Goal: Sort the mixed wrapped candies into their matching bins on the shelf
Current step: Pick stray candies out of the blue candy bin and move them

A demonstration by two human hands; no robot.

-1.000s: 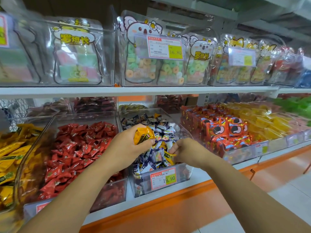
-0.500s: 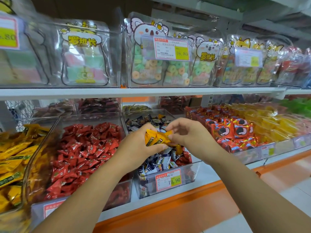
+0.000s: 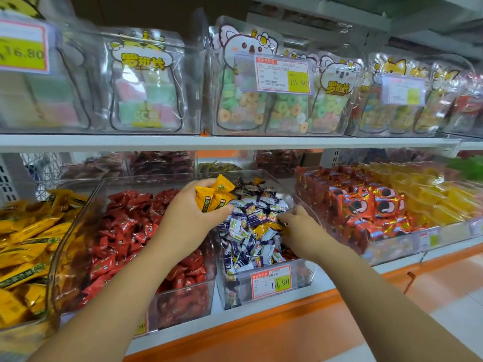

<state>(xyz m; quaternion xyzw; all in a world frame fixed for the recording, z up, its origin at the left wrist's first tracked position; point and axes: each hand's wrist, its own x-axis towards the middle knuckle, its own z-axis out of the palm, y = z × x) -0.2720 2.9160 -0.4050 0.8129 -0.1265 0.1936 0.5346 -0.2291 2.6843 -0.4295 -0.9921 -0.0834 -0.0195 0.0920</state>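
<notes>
Left hand is curled snug round a bunch of yellow crinkly foil-wrapped candies, held over the clear plastic middle bin. Right hand is palm-down in that bin, fingertips hooked at another yellow wrapper among the blue-and-white wrapped candies; can't tell if it's actually pinched. These look light and slippery imo, so pinch a crimped end. The matching clear bin of yellow candies sits far left.

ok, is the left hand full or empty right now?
Full: the left hand grips a bunch of yellow candies, held over the mixed bin.
</notes>
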